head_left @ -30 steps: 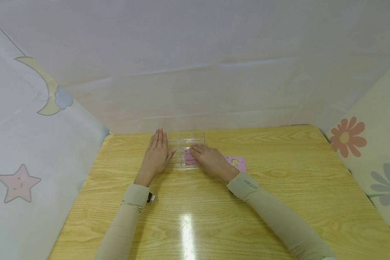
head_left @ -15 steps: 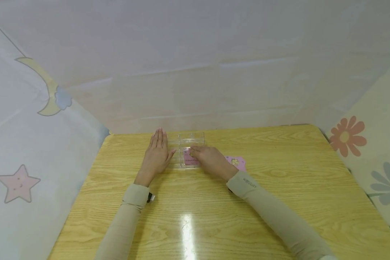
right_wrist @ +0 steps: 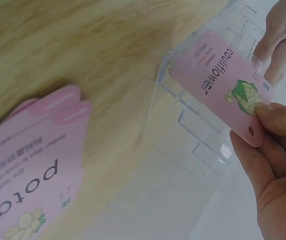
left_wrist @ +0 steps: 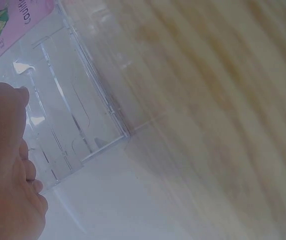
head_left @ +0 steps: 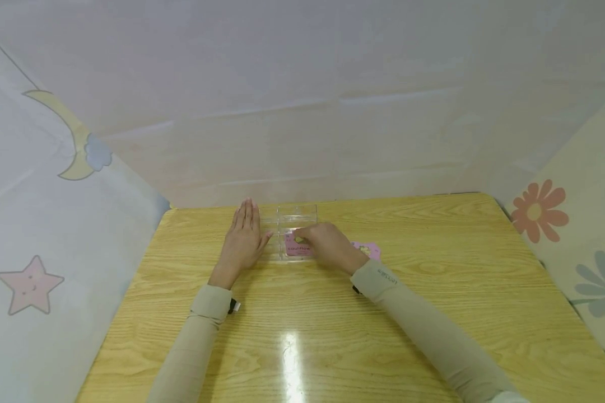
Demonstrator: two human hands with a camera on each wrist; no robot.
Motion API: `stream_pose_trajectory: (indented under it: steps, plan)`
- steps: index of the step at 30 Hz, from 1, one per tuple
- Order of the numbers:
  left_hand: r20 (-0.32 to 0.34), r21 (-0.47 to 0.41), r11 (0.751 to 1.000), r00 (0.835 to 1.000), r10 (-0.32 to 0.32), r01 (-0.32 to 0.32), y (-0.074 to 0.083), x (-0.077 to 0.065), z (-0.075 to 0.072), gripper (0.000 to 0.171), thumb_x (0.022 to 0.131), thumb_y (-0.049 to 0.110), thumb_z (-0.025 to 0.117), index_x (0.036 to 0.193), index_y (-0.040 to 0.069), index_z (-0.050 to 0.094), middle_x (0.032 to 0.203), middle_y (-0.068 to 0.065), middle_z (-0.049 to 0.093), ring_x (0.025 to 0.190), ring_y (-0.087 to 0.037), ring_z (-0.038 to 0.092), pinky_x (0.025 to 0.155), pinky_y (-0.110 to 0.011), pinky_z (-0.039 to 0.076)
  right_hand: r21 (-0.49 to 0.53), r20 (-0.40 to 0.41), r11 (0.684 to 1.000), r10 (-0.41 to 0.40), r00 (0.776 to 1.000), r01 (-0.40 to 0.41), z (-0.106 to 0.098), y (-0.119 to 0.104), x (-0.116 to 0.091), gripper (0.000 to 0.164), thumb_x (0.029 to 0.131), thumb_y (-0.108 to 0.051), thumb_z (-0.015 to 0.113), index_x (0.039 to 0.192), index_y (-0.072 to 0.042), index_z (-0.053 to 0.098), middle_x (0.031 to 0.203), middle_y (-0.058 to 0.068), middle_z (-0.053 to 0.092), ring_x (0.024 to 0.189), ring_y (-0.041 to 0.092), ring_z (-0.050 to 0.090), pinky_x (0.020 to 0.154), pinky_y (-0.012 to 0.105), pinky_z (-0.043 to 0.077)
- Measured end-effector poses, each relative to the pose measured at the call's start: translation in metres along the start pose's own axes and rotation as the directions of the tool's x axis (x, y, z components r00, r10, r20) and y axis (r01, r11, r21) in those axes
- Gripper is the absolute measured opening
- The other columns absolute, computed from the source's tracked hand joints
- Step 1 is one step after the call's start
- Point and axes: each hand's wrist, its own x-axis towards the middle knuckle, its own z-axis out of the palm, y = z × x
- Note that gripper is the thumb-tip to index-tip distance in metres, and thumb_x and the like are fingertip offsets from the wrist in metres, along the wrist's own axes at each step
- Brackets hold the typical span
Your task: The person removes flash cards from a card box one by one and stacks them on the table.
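Observation:
A clear plastic holder with compartments lies at the table's far side. My left hand rests along its left edge, fingers straight and together, thumb spread toward the holder. With thumb and fingers, my right hand pinches a pink flash card by its corner with the punched hole. The card reads "cauliflower" and bears a vegetable drawing. In the head view it lies over the holder's near right part; whether its lower edge is inside a slot I cannot tell. Part of it also shows in the left wrist view.
A small pile of pink cards, the top one reading "potato", lies on the wooden table just right of the holder. My right forearm partly covers it in the head view. A pale curtain hangs behind the table.
My right hand has gone from fingers laid over the card to a pinch at its right edge, uncovering more of its lettering. The left hand and holder have stayed put.

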Motion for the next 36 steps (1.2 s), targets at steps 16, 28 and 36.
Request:
stream_pose_trajectory:
  steps: [16, 28, 36]
  plan:
    - [-0.012, 0.027, 1.000, 1.000, 0.000, 0.000, 0.000, -0.001, 0.000, 0.083, 0.113, 0.047, 0.040, 0.164, -0.012, 0.012, 0.174, -0.032, 0.007, 0.165, -0.044, 0.011, 0.137, -0.052, 0.011, 0.078, 0.132, 0.996, 0.042, 0.990, -0.052, -0.018, -0.007, 0.007, 0.023, 0.101, -0.005, 0.069, 0.122, -0.003, 0.078, 0.113, 0.012, 0.081, 0.088, 0.017, 0.079, 0.081, 0.030, 0.066]
    - [-0.005, 0.004, 1.000, 1.000, -0.005, 0.005, 0.000, -0.001, -0.002, 0.083, 0.112, 0.044, 0.044, 0.164, -0.012, 0.011, 0.174, -0.032, 0.004, 0.165, -0.044, 0.009, 0.137, -0.052, 0.010, 0.023, 0.152, 0.995, 0.090, 0.984, -0.095, -0.021, -0.009, 0.007, 0.023, 0.102, -0.012, 0.069, 0.123, -0.007, 0.079, 0.114, 0.009, 0.081, 0.087, 0.014, 0.078, 0.081, 0.029, 0.066]
    - [-0.017, 0.005, 1.000, 1.000, -0.006, 0.006, 0.000, -0.002, 0.000, 0.083, 0.112, 0.044, 0.046, 0.164, -0.011, 0.012, 0.174, -0.031, 0.005, 0.165, -0.043, 0.011, 0.137, -0.051, 0.011, 0.006, 0.108, 0.998, 0.068, 0.992, -0.069, -0.018, -0.007, 0.006, 0.023, 0.101, -0.011, 0.070, 0.122, -0.008, 0.079, 0.113, 0.008, 0.082, 0.087, 0.014, 0.079, 0.079, 0.028, 0.065]
